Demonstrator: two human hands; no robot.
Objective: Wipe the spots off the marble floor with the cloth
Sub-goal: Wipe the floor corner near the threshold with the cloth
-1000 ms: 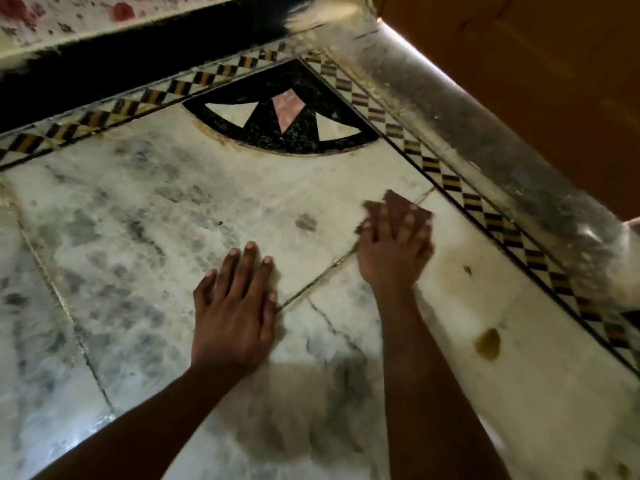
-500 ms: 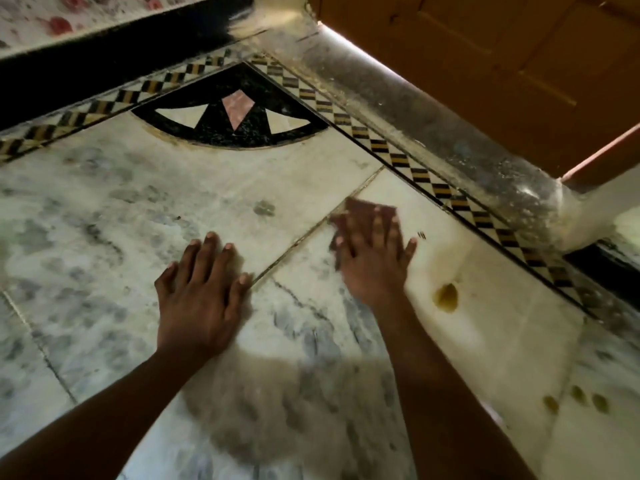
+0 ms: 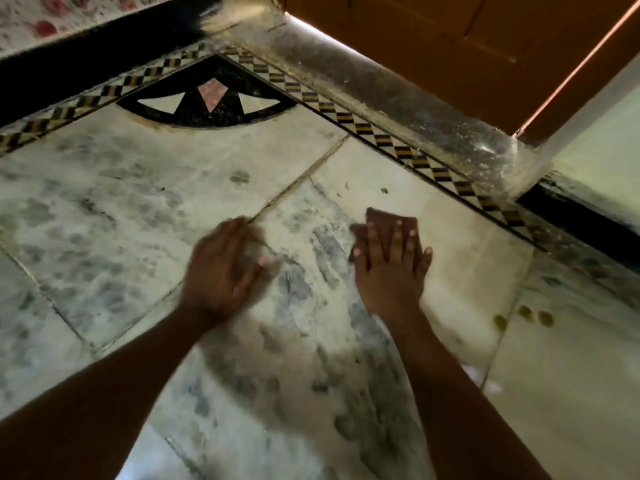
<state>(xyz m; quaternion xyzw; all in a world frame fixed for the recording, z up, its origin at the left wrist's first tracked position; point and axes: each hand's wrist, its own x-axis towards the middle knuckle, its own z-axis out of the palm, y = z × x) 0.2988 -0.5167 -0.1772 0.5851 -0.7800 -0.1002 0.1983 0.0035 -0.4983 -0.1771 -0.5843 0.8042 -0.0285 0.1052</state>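
The white and grey marble floor [image 3: 131, 209] fills the view. My right hand [image 3: 391, 268] lies flat on a dark brown cloth [image 3: 381, 218], pressing it onto the floor; only the cloth's far edge shows beyond my fingertips. My left hand [image 3: 225, 268] is blurred with motion, fingers apart, empty, just left of the right hand near a slab joint. Three small brownish spots [image 3: 524, 315] sit to the right of my right forearm. A tiny dark speck [image 3: 384, 190] lies beyond the cloth.
A checkered black and yellow border strip [image 3: 391, 143] runs diagonally behind the hands, with a raised grey threshold [image 3: 398, 98] and a brown wooden door [image 3: 450, 46] beyond. A black fan-shaped inlay [image 3: 207, 105] sits in the far corner. A pale wall [image 3: 595, 140] stands at the right.
My right hand has dragged the cloth to the right over the large brown spot, which no longer shows. My left hand has lifted and is shifting rightward. The view has panned right.
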